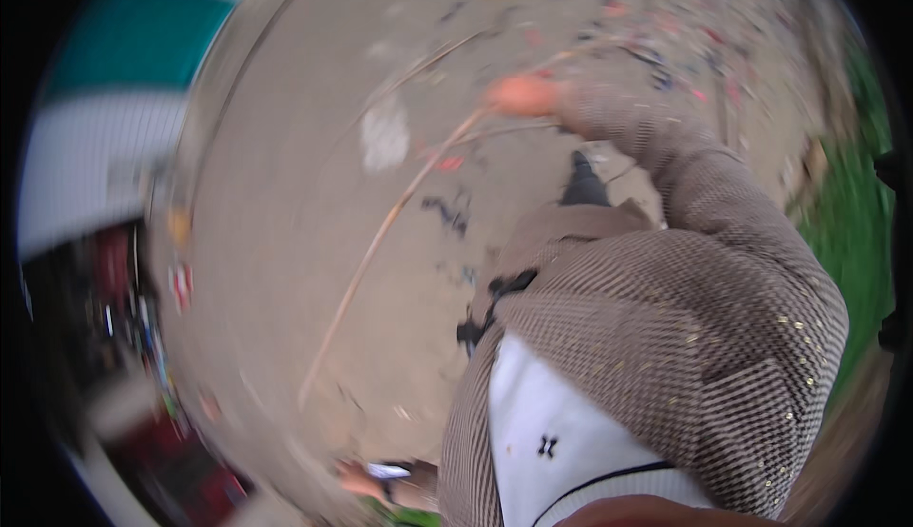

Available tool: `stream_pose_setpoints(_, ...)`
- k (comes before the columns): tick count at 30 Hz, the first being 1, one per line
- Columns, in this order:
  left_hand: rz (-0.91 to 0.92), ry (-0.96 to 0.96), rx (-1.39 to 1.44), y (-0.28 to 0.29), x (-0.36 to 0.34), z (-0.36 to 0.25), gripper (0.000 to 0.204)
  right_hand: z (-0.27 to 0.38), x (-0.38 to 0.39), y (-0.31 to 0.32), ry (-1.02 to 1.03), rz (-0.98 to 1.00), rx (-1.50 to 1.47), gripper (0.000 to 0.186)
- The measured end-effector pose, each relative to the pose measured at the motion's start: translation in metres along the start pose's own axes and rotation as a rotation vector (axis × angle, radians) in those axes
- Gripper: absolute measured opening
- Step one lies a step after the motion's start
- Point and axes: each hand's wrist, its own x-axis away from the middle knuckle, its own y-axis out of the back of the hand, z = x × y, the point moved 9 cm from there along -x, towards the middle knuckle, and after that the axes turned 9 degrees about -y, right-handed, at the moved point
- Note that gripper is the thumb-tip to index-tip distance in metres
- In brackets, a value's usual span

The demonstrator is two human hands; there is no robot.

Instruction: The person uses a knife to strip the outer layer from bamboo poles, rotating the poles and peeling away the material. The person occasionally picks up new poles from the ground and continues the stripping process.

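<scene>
My right hand (523,96) is stretched out toward the top of the view, closed around a long thin wooden stick (380,234). Most of the stick slants down and left over the ground; a shorter part seems to run on past the hand to the upper right. Motion blurs the hand, so single fingers do not show. At the lower left edge, away from the stick, is my left hand (358,478), with a watch-like band (388,471) at its wrist. Blur hides how its fingers are held.
Bare, pale ground (285,194) carries scattered litter, with red and dark scraps (656,61) thickest at the upper right. Green grass (861,232) borders the right side. A teal and white structure (143,37) stands at the upper left, above dark red clutter (176,470).
</scene>
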Motion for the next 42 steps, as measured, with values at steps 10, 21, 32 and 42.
stream_pose_setpoints(10,0.108,-1.141,1.797,0.270,-0.006,-0.641,0.044,0.159,-0.010,0.183,0.243,-0.401,-0.058,0.024)
stream_pose_setpoints(21,-0.051,-1.158,2.332,0.437,-0.039,-0.660,0.035,0.116,0.105,0.311,0.330,-0.810,-0.011,0.034)
stream_pose_setpoints(32,-0.309,-0.895,2.476,0.362,-0.155,-0.555,0.027,-0.196,0.283,0.151,-0.784,-0.738,0.294,0.062)
stream_pose_setpoints(42,-0.741,-0.899,2.474,0.372,-0.234,-0.394,0.076,-0.217,0.250,0.131,-0.922,-0.822,0.367,0.030)
